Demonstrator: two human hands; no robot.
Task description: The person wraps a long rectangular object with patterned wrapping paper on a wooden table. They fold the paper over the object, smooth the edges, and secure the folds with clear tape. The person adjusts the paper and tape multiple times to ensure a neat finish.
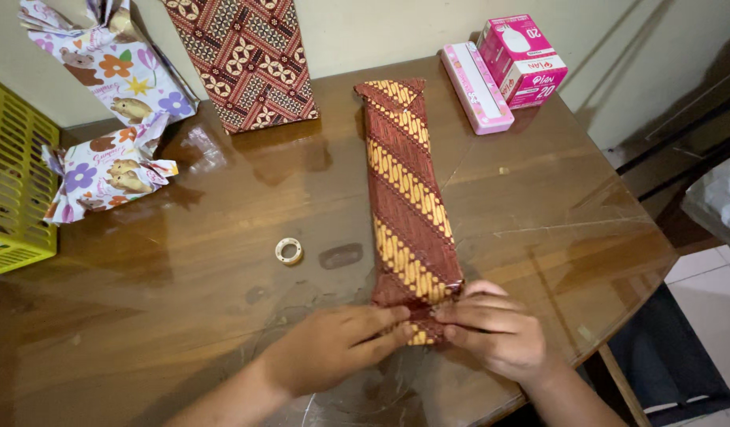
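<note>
Bottom centre: my left hand (333, 348) & right hand (491, 332) pinch the wrapped box (408, 198) end flap shut; tape roll (289, 251) on counter (183, 261), mid-frame, untouched.

A long parcel (406, 190) is wrapped in glossy paper with a brown and gold batik print, catching soft glare. The surface (183, 261) beneath is dark wood with a smooth, shiny finish — it mirrors the things standing on it. A small tape roll (289, 251) looks like glossy plastic. Two cartoon-print parcels (112, 111) are crinkled, shiny paper; the yellow basket (13, 190) is matt plastic lattice.
</note>
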